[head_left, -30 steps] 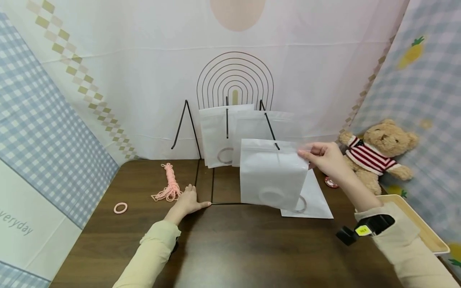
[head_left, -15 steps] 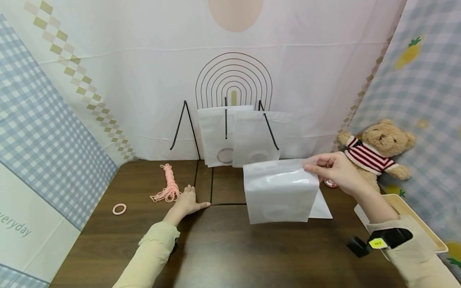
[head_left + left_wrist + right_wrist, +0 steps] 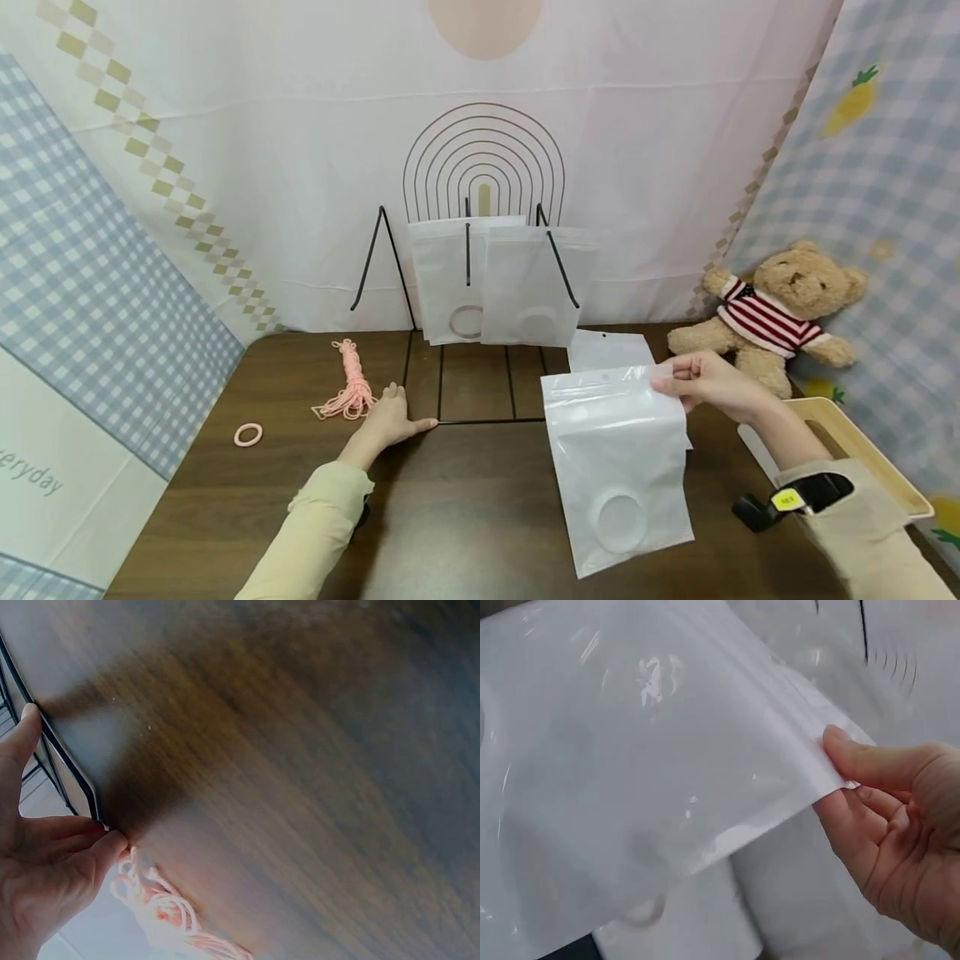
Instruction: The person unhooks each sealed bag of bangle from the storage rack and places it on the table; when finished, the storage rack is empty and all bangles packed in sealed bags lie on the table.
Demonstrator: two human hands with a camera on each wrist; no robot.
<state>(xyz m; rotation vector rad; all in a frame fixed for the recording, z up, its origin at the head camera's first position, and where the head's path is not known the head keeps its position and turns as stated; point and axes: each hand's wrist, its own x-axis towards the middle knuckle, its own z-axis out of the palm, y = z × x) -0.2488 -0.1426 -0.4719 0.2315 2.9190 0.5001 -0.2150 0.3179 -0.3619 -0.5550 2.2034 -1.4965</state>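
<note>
My right hand [image 3: 712, 387] pinches the top corner of a white zip bag [image 3: 622, 467], in which a round ring shape shows. In the right wrist view thumb and fingers grip the zip bag [image 3: 645, 750] at its sealed edge. My left hand [image 3: 386, 421] rests at the front left corner of a black wire rack [image 3: 487, 422], thumb spread along the base wire. The left wrist view has the left hand's [image 3: 52, 855] thumb and fingertips touching the wire [image 3: 71, 761]. Two more zip bags [image 3: 450, 283] hang on the rack's prongs.
Another white bag [image 3: 611, 350] lies on the table, partly covered by the held one. Pink cord [image 3: 352, 383] and a pink ring [image 3: 248, 434] lie left. A teddy bear [image 3: 798, 308] sits at right, behind a wooden-coloured tray [image 3: 862, 454].
The zip bag has come off the rack's front prong, moving down and towards me with my right hand, and now hangs at full length. My left hand stays at the rack corner.
</note>
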